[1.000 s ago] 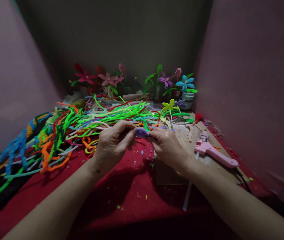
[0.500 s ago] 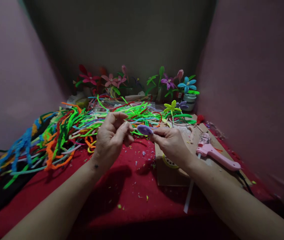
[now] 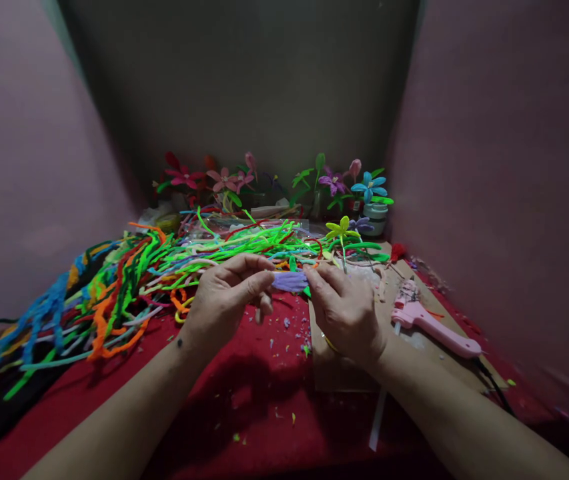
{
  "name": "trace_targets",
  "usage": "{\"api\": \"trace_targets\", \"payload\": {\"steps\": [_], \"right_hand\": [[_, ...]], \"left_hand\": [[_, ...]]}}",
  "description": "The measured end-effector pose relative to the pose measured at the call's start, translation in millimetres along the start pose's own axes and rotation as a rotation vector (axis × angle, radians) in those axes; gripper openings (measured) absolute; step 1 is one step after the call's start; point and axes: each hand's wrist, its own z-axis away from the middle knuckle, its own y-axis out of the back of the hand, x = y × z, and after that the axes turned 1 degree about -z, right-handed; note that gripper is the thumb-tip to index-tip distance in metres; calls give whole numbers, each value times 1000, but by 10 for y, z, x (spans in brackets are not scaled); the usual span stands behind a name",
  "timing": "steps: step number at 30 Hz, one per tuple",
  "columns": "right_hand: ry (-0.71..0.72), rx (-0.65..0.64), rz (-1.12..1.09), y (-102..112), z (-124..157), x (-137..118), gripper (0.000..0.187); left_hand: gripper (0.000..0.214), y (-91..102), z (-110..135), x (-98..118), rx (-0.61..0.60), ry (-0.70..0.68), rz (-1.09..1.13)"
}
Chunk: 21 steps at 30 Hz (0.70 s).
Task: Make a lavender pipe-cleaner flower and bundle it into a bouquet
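Observation:
Between my hands, above the red cloth, a purple pipe-cleaner petal is stretched sideways with its ridged strands showing. My left hand pinches its left end between thumb and fingers. At the other end, the fingers of my right hand close on the petal, and part of it is hidden under them. A bit of green shows just below the right fingertips; I cannot tell whether it belongs to the petal.
A heap of coloured pipe cleaners spreads behind and left. To the right, a pink glue gun lies on a cardboard sheet, its cord trailing off. Pipe-cleaner flowers and a jar line the back. Walls flank both sides.
My left hand has closed on the petal's left end, where it was apart before. The petal has turned from an oval face to a ridged strip. My right hand has rolled over it.

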Motion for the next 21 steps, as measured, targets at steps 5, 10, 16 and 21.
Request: {"api": "trace_targets", "payload": {"steps": [5,10,16,21], "right_hand": [[20,-15,49,11,-3,-4,24],[33,-35,92,16,-5,-16,26],[-74,-21,-122,-57,1,-17,29],[-168,-17,-339,-89,4,4,28]], "left_hand": [[11,-9,26,-35,4,-20,-44],[10,-16,40,-50,12,-26,-47],[8,-2,19,-53,7,31,12],[8,24,3,-52,21,48,8]]}}
